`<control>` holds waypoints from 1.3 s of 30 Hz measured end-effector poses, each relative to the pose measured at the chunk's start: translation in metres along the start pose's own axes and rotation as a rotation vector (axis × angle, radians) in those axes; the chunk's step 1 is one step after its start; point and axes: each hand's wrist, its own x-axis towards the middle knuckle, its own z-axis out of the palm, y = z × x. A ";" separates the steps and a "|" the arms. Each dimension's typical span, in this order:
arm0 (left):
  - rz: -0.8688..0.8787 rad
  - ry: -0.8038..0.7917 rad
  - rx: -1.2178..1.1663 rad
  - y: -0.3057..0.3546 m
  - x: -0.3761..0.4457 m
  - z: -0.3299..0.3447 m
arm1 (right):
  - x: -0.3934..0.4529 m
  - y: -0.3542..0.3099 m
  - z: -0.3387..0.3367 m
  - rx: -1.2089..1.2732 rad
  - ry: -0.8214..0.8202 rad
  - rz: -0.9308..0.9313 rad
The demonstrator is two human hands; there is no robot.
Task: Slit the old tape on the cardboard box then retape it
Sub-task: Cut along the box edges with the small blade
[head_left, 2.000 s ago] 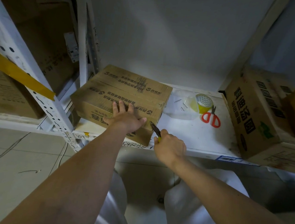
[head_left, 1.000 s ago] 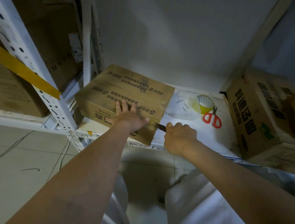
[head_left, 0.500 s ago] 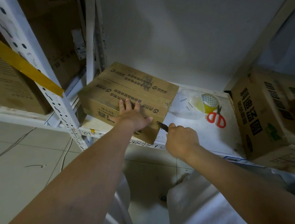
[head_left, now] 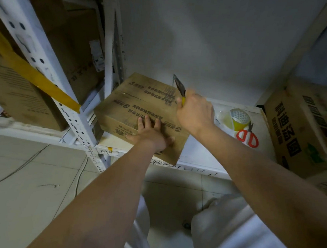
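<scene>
A brown cardboard box with printed text lies on the white shelf. My left hand presses flat on the box's near top edge and front face, fingers straight. My right hand grips a utility knife with a yellow handle, raised above the box's right far corner, its dark blade pointing up and away. A roll of clear tape with a yellow core stands on the shelf to the right.
Red-handled scissors lie beside the tape roll. A large printed carton fills the shelf's right end. White perforated rack posts and other cartons stand at the left. Tiled floor lies below.
My right hand has lifted the knife from the box's near right corner up to its far right corner. My left hand has stayed pressed on the box.
</scene>
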 end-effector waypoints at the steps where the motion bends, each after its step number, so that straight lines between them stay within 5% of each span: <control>1: -0.007 0.006 -0.007 -0.001 0.000 -0.001 | 0.001 0.006 0.000 -0.019 -0.025 -0.001; 6: 0.001 0.010 0.024 0.006 -0.002 -0.010 | -0.026 0.051 0.020 -0.098 -0.177 0.061; 15: -0.022 0.046 0.071 0.033 0.007 -0.022 | 0.005 0.117 0.024 -0.062 -0.181 0.301; 28: 0.208 0.076 0.180 0.085 0.042 0.001 | 0.060 0.182 0.041 -0.217 -0.465 0.473; 33: 0.198 0.078 0.190 0.089 0.046 0.002 | 0.063 0.191 0.055 -0.192 -0.432 0.602; 36: 0.192 0.069 0.190 0.089 0.046 0.003 | 0.066 0.186 0.062 -0.227 -0.334 0.532; 39: 0.191 0.055 0.187 0.088 0.045 0.003 | 0.077 0.174 0.067 -0.004 -0.193 0.471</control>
